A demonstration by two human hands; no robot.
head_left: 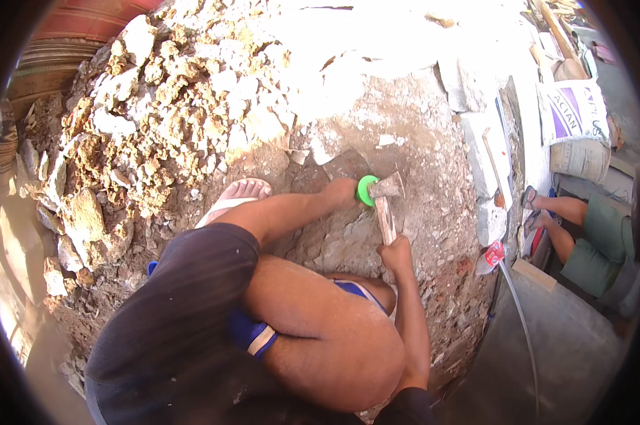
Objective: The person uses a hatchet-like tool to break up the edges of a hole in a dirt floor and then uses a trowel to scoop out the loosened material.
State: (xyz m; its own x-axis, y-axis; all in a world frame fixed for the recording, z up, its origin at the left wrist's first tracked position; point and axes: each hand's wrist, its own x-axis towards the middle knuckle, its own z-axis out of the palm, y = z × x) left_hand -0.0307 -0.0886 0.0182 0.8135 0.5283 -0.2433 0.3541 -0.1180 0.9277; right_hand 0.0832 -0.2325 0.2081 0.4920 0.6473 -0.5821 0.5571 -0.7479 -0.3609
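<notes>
My right hand (397,256) is closed round the wooden handle (385,220) of a hatchet-like hammer, whose metal head (388,186) lies over a green round guard (367,190). Just left of that guard is my left hand (343,193), closed behind it; the guard looks like the hand shield of a chisel, but its shaft cannot be seen. Beneath both hands lies broken, dusty ground (346,239) with a flat slab piece (347,164) beside it.
Rubble (166,106) is heaped at the left. On the right lie a plastic bottle (490,258), a thin hose (521,313), a printed sack (572,111) and a long-handled tool (493,159). Another person's legs (564,212) show at the far right, beyond a ledge. My sandalled foot (240,195) rests by the rubble.
</notes>
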